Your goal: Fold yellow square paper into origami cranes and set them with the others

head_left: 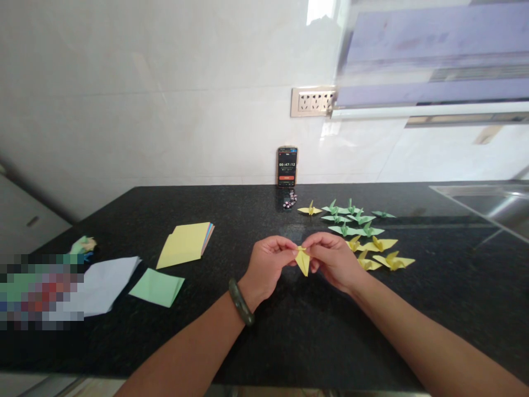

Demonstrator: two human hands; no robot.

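Observation:
Between both hands, above the dark countertop, is a small piece of folded yellow origami paper (303,262), its pointed end hanging down. My left hand (268,264), with a dark green bangle on its wrist, pinches the upper left of the fold. On the other side, my right hand (333,262) grips the upper right with thumb and fingers. Finished yellow paper cranes (394,261) lie just right of my right hand, a few partly hidden behind it. Several green paper cranes (341,229) sit farther back, with one lone yellow crane (309,210) to their left.
A phone (287,166) showing a timer leans on the wall, a beaded string (290,199) before it. To the left lie a stack of coloured paper (185,242), green sheets (157,286) and a white packet (107,284). A sink (491,201) is at far right.

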